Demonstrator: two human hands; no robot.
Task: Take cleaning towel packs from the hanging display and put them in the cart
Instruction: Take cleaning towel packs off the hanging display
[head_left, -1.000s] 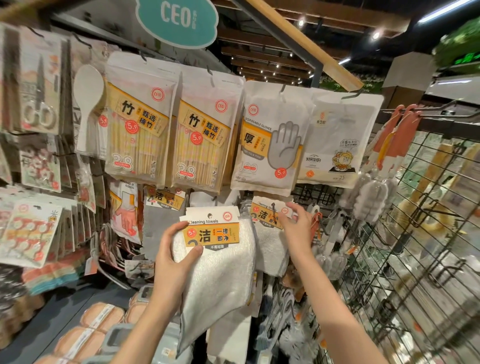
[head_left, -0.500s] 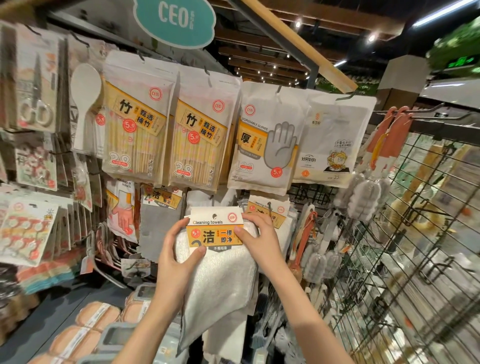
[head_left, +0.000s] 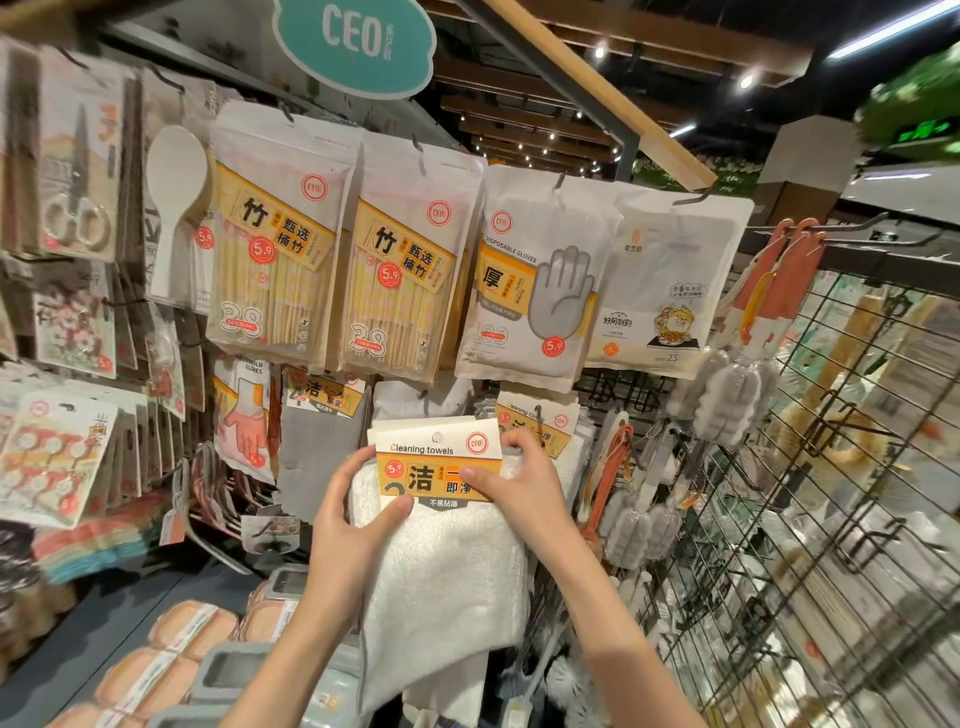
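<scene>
A white cleaning towel pack (head_left: 441, 545) is held up in front of the hanging display by both hands. The left hand (head_left: 353, 525) is curled round the pack's left edge, its thumb laid across the lower left corner of the orange header card (head_left: 436, 465) and its fingers hidden behind the cloth. The right hand (head_left: 519, 488) is closed on the card's right end, the thumb pressed on the printed face and the fingers bent over the top right corner. The two hands are kept a little apart, with the card between them. The towel cloth is seen hanging loose below the card, between the forearms.

Just behind the right hand, a second towel pack (head_left: 540, 423) is hung on its hook, and a grey cloth pack (head_left: 317, 452) is hung to the left of the held one. Directly above, two chopstick packs (head_left: 280, 244) and a disposable gloves pack (head_left: 535, 280) are hung in a row, with a white pouch (head_left: 670, 280) beside them. A teal sign (head_left: 358, 41) marked CEO is fixed at the top. A black wire grid panel (head_left: 810, 467) is set to the right, with bottle brushes (head_left: 737, 384) hung between it and the pouch.
</scene>
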